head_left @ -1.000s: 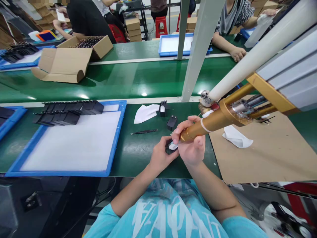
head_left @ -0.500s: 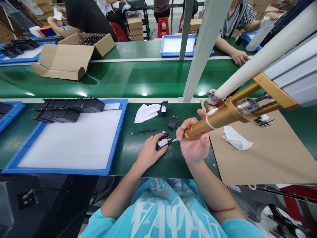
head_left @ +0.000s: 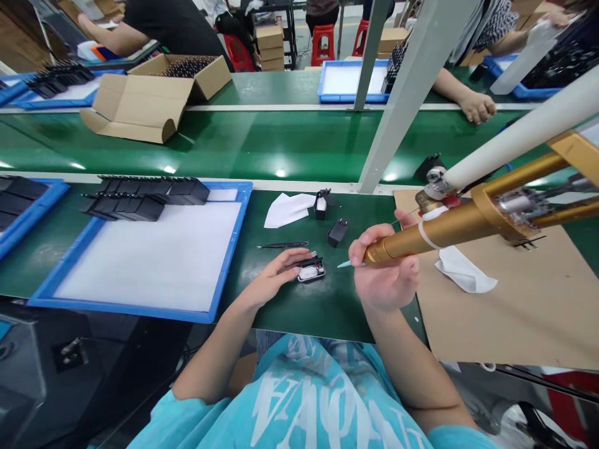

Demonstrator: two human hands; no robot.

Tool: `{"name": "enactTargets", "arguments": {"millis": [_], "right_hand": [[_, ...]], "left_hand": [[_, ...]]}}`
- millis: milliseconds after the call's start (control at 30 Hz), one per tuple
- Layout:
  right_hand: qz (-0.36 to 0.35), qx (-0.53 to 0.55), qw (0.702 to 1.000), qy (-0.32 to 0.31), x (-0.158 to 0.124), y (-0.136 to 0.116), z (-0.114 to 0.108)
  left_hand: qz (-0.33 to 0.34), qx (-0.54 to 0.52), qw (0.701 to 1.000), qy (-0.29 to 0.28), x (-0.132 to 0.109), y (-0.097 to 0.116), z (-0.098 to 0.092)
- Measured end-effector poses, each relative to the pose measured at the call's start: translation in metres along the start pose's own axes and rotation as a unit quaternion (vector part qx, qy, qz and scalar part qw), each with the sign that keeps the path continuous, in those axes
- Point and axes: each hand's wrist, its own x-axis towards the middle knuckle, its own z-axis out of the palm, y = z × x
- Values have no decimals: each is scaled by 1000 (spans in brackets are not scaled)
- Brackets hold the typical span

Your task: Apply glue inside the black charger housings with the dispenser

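An opened black power adapter casing (head_left: 311, 270) with a white inside lies on the green bench. Beside its left end is my left hand (head_left: 274, 274), fingers stretched out and apart, the fingertips at the casing's edge. My right hand (head_left: 381, 274) is wrapped round the front of a gold glue dispensing gun (head_left: 421, 239). The gun's light blue nozzle (head_left: 345, 264) points left, a short gap away from the casing. Behind the casing are a closed black adapter (head_left: 337, 232) and another adapter (head_left: 321, 204) showing white inside. Black tweezers (head_left: 282, 245) lie near my left hand.
A blue-rimmed tray (head_left: 213, 305) on the left holds rows of black adapters (head_left: 140, 196). White cloths (head_left: 286, 210) and a cardboard sheet (head_left: 505, 324) lie on the bench. A grey post (head_left: 397, 106) rises behind; a co-worker's hand (head_left: 477, 107) rests across the belt.
My left hand has loosened its grip on the casing, its fingers straightening and shifting left. The nozzle has drawn back from the casing toward the right. The head view has shifted slightly.
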Motion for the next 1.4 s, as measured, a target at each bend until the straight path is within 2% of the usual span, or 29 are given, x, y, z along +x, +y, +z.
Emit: {"name": "enactTargets", "arguments": {"millis": [133, 267, 467, 733, 867, 933, 1033, 1133, 1200, 1400], "right_hand": [[-2, 4, 1000, -1, 1, 1, -1], [-1, -1, 1000, 1, 1, 0, -1], [7, -8, 1000, 1, 1, -2, 0], [19, -29, 999, 22, 1, -2, 0], [23, -49, 998, 35, 2, -1, 0], [21, -41, 998, 31, 2, -1, -1], [18, -17, 999, 19, 3, -1, -1], [15, -8, 1000, 14, 3, -1, -1], [15, -14, 1000, 17, 3, -1, -1], [16, -37, 999, 30, 3, 0, 0]], "left_hand": [[21, 23, 999, -31, 9, 5, 8], [-10, 35, 998, -57, 16, 9, 13], [-2, 99, 995, -24, 21, 10, 18], [32, 108, 993, -42, 19, 6, 12], [45, 151, 987, 6, 19, 12, 17], [54, 216, 974, 29, 18, 17, 22], [108, 341, 932, 52, 13, 24, 26], [170, 410, 895, 41, 8, 25, 27], [193, 424, 884, 36, 7, 23, 27], [198, 452, 867, 72, 7, 7, 37]]}}
